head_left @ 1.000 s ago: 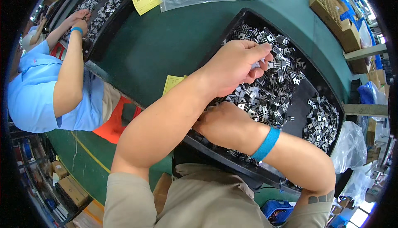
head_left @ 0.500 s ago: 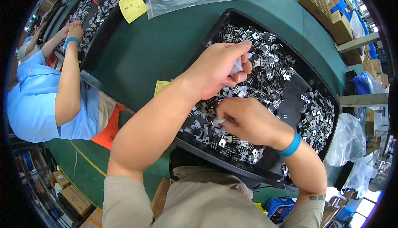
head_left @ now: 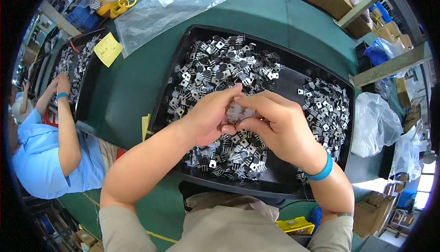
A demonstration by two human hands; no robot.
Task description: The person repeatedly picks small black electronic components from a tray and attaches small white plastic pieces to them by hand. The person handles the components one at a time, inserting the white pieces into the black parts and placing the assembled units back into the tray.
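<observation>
Cupping translucent pieces point(head_left: 235, 113) in the curled left hand point(head_left: 208, 118); meeting them with the right hand point(head_left: 282, 126), grip impossible to tell; below, in the black tray point(head_left: 288, 81), seemingly partway along, with a smaller right heap point(head_left: 324, 110) perhaps done, a larger left heap point(head_left: 222, 66) remaining.

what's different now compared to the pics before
The right hand has come up from the near side of the tray to meet the left hand at the white pieces. The view has swung too, so the tray sits further left in the picture. As before, the left hand holds white pieces, and the person in blue has both hands at the other tray.
</observation>
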